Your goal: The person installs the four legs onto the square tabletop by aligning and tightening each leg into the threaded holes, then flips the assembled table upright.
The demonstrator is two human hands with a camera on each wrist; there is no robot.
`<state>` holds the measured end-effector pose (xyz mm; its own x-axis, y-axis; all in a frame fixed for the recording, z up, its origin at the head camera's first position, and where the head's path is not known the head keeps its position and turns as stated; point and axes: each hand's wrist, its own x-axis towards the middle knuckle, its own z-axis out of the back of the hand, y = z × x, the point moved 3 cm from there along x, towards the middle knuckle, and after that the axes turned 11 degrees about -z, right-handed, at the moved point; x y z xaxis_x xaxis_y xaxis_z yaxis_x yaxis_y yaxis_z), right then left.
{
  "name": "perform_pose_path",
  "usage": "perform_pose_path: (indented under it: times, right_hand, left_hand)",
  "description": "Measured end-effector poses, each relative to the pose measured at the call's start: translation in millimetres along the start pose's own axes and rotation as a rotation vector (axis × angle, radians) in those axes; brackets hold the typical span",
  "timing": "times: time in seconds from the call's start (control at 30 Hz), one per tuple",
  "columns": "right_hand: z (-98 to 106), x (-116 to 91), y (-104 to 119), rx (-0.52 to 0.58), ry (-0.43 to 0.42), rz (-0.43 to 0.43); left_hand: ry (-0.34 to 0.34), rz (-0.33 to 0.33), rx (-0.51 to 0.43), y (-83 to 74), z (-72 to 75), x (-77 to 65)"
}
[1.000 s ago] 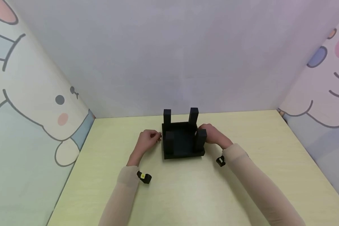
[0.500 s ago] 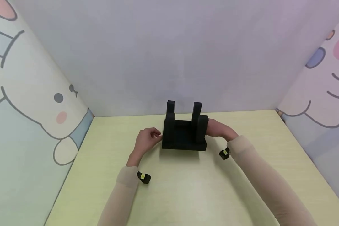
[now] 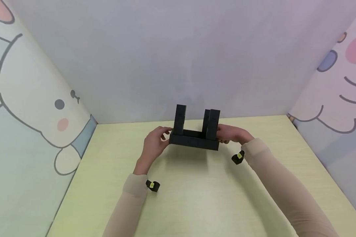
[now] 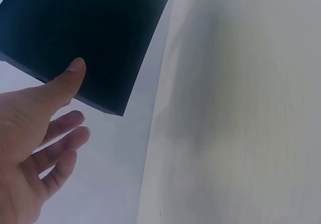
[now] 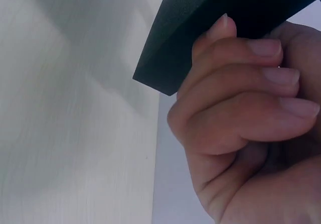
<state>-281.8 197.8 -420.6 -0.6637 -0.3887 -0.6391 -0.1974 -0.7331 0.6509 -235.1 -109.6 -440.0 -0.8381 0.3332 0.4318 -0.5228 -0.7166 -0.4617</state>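
A small black four-legged stand point(image 3: 194, 142) is held upside down over the table, its square base low and its thick legs pointing up. It is raised and tilted, with a shadow below. My left hand point(image 3: 154, 142) pinches the base's left edge. In the left wrist view, the left thumb point(image 4: 70, 78) lies against the broad flat face of the stand point(image 4: 100, 38); the index finger is mostly hidden and the others are loosely bent beside it. At the right side, my right hand point(image 3: 229, 133) grips the stand with curled fingers point(image 5: 235, 103); the legs partly hide that hold.
The pale wooden table point(image 3: 190, 197) spreads below and around both hands. A plain pale wall point(image 3: 190, 59) rises behind its back edge, and printed cartoon panels point(image 3: 32, 98) stand along both sides. A small black camera point(image 3: 153, 186) sits on each wrist.
The stand has been lifted and tilted, so its near side now faces the head camera. The right hand has moved up and slightly right with it; the left fingers have come onto its left edge.
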Motion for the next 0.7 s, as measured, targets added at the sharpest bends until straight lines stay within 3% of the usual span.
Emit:
perform_pose_path:
  times: [0.27,0.47,0.7]
  right_hand:
    - [1.7,-2.1,-2.7,0.013,0.019,-0.004]
    - [0.5,-1.4,-2.3,-0.044,-0.026,-0.029]
    - [-3.4,-5.9,-1.9,-0.049,-0.010,0.002]
  left_hand:
    - [0.009,-0.098,0.041,-2.3,-3.2,-1.4]
    - [0.039,-0.116,0.027,0.3,-7.8,-6.5]
    - [-0.011,-0.150,0.016,-2.0,-6.2,-6.8]
